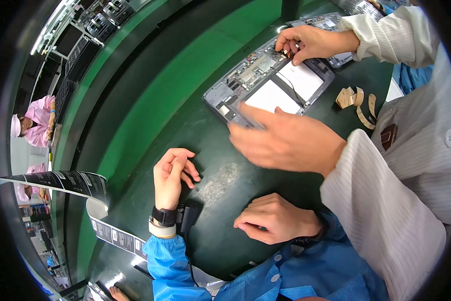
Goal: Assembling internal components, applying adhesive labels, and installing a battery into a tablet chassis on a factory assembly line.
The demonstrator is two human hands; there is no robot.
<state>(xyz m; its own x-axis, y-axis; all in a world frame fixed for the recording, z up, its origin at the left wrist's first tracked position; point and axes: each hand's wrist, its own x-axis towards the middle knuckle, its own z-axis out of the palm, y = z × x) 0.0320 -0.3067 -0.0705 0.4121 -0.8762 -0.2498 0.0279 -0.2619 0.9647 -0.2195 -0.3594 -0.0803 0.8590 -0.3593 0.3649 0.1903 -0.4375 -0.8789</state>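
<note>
My left hand (171,178) rests on the dark green table, fingers loosely bent and apart, holding nothing. To its right my right hand (278,218) lies on the tabletop in a loose fist; nothing shows in it. Beyond both hands is an opened tablet (255,72) with bare circuit boards and two white battery panels (305,80). Another person in white striped sleeves works on it: one hand (310,44) pinches small wires at its upper edge, while the other (285,140), blurred, hovers over its near corner. Neither of my hands touches the tablet.
A strip of printed black labels (120,236) hangs and curls at the left. Tan adhesive strips (356,100) lie right of the tablet, with more opened devices (331,22) behind. People in pink (37,120) sit at the far left. Green raised ledges (185,75) run along the table's far side.
</note>
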